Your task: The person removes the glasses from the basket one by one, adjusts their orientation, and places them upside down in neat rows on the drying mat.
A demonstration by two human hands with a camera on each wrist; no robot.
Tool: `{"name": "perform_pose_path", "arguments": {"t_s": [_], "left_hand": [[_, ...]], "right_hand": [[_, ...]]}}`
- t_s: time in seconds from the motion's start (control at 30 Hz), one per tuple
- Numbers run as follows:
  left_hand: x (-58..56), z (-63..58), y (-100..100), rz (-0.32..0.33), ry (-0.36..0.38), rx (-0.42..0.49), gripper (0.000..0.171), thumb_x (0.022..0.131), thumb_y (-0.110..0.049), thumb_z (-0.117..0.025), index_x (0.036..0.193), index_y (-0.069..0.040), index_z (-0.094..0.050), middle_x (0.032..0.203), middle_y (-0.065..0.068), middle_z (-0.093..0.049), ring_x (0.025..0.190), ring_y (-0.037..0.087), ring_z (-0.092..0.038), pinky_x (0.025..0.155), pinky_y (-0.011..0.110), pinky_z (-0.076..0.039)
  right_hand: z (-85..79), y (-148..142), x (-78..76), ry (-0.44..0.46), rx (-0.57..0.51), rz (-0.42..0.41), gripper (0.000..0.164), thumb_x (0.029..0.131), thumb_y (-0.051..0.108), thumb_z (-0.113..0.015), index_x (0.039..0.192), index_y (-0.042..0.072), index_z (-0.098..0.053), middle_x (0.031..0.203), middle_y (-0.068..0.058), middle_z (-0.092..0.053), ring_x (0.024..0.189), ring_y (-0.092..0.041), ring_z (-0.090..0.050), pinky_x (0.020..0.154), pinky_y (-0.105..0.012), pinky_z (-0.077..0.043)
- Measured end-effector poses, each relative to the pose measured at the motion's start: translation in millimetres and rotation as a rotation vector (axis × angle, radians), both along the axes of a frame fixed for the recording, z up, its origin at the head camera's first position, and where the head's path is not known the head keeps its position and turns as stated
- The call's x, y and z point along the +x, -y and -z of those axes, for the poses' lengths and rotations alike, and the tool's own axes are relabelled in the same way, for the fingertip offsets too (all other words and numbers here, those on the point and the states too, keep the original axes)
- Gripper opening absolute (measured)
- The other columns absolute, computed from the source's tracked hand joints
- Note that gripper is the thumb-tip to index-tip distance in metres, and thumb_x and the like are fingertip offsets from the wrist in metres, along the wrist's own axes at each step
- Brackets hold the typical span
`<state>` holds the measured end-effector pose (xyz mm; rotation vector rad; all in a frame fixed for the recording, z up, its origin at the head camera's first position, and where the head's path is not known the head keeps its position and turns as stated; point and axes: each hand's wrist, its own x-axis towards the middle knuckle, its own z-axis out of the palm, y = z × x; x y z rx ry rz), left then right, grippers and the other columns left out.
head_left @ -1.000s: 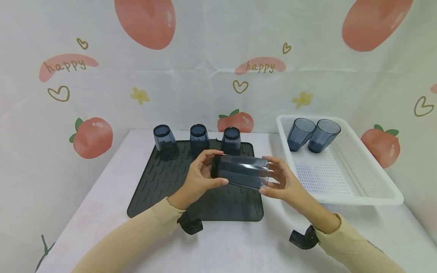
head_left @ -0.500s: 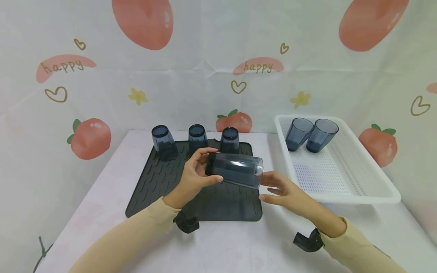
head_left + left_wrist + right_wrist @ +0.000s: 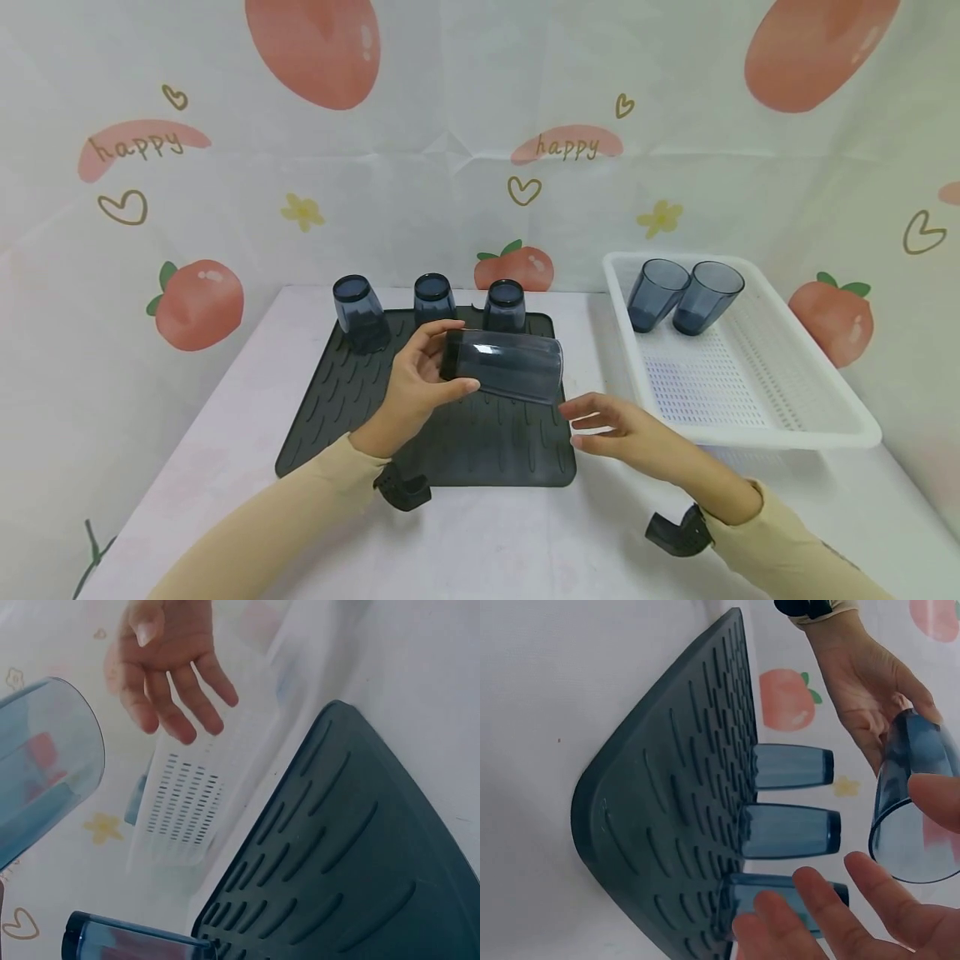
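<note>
My left hand (image 3: pixel 414 379) grips a blue-tinted drinking glass (image 3: pixel 510 365) by its dark base end. The glass lies on its side in the air over the dark drying mat (image 3: pixel 495 454), its rim toward the right. Just off that rim, lower and to the right, my right hand (image 3: pixel 618 433) is apart from the glass with relaxed fingers and holds nothing. In the left wrist view the right hand (image 3: pixel 176 671) shows its palm and spread fingers. Along the mat's back edge, a left glass (image 3: pixel 362 312), a middle glass (image 3: pixel 435 298) and a right glass (image 3: pixel 506 306) stand upside down.
A white perforated basket (image 3: pixel 750 437) stands at the right of the white table (image 3: pixel 510 542). Two blue glasses lean side by side in its back left corner, the nearer-left one (image 3: pixel 660 292) beside the other (image 3: pixel 708 298). A fruit-printed cloth (image 3: pixel 420 192) hangs behind.
My right hand has let go of the glass's rim and dropped slightly away from it. My left hand has carried the glass a little to the left and up.
</note>
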<state>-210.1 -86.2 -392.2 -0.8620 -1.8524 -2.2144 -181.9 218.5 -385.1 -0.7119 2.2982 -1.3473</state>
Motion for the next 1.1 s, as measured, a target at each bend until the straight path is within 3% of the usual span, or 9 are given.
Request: {"name": "perform_pose_path", "arguments": {"t_s": [0.23,0.47,0.8,1.1], "left_hand": [[-0.7,1.1,5.7,-0.006,0.011,-0.003,0.077,0.073,-0.011,-0.085,0.137,-0.003,-0.042,0.128,0.005,-0.052,0.115,0.016,-0.055,0.094,0.026,-0.051],[-1.4,3.6,14.5,-0.015,-0.017,0.006,0.075,0.075,0.002,-0.08,0.139,-0.002,-0.041,0.131,0.004,-0.055,0.122,0.015,-0.054,0.1,0.024,-0.047],[3.0,0.9,22.3,-0.091,0.033,-0.09,0.076,0.074,0.011,-0.076,0.139,0.005,-0.038,0.128,0.0,-0.054,0.118,0.01,-0.055,0.1,0.023,-0.047],[4.2,-3.0,27.1,-0.191,0.004,-0.221,0.075,0.073,0.011,-0.077,0.139,0.0,-0.043,0.13,0.005,-0.052,0.113,0.007,-0.057,0.094,0.019,-0.049]], "right_hand": [[0.9,-0.9,1.0,0.004,-0.005,-0.015,0.041,0.094,0.022,-0.064,0.128,0.002,-0.054,0.13,-0.018,-0.056,0.118,-0.037,-0.056,0.096,-0.048,-0.049],[0.0,-0.8,1.9,-0.025,-0.008,-0.025,0.04,0.095,0.018,-0.063,0.129,0.001,-0.054,0.129,-0.02,-0.057,0.114,-0.037,-0.058,0.091,-0.04,-0.049],[3.6,-0.5,0.4,-0.018,-0.006,-0.017,0.044,0.093,0.022,-0.065,0.129,-0.001,-0.052,0.128,-0.019,-0.057,0.113,-0.034,-0.058,0.092,-0.039,-0.049],[5.3,-1.1,0.0,-0.005,-0.038,-0.034,0.046,0.093,0.02,-0.065,0.129,-0.003,-0.051,0.128,-0.023,-0.055,0.112,-0.037,-0.058,0.088,-0.03,-0.05]]}}
